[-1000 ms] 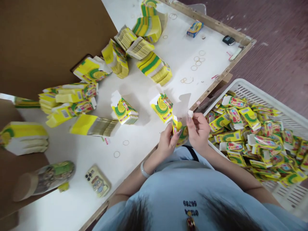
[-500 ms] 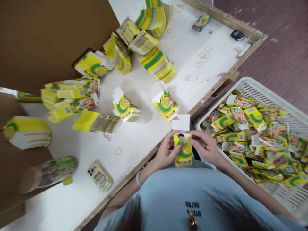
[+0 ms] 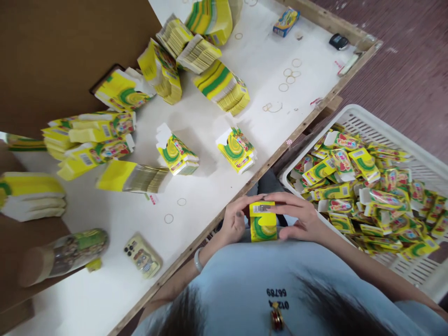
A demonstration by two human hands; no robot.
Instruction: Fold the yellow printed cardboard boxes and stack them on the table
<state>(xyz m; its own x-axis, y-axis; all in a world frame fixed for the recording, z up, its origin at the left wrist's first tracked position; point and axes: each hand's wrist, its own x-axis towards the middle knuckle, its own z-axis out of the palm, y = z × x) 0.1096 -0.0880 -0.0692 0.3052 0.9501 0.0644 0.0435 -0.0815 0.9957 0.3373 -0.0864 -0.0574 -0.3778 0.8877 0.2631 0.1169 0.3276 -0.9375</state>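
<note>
A: What is carried by the desk point(image 3: 203, 205)?
B: Bundles of yellow-and-green cartons point(image 3: 222, 88) are spread across it before a brown cardboard panel point(image 3: 80, 42), one short bundle point(image 3: 236, 149) being set close to the near edge.

A: And by the white basket point(image 3: 416, 151)?
B: Beside the near edge, on the right, it is heaped with small yellow-and-green boxes point(image 3: 364, 163); white end flaps are shown by several.

A: Is anything contained in the jar point(image 3: 72, 254)?
B: Mixed bits are seen through its wall, too blurred to be named. It is placed toward the desk's left end.

A: How are the hands placed?
B: Just outside the near edge. The left hand point(image 3: 234, 221) is clamped on the left side of the held box point(image 3: 263, 231), some fingertips being hidden. The right hand's point(image 3: 299, 217) outstretched fingers are laid across the barcoded flap point(image 3: 258, 208), the thumb held apart.

A: Anything smaller?
B: A blue-and-yellow box point(image 3: 286, 22) is set near the right edge, and thin rings point(image 3: 291, 73) are scattered about.
</note>
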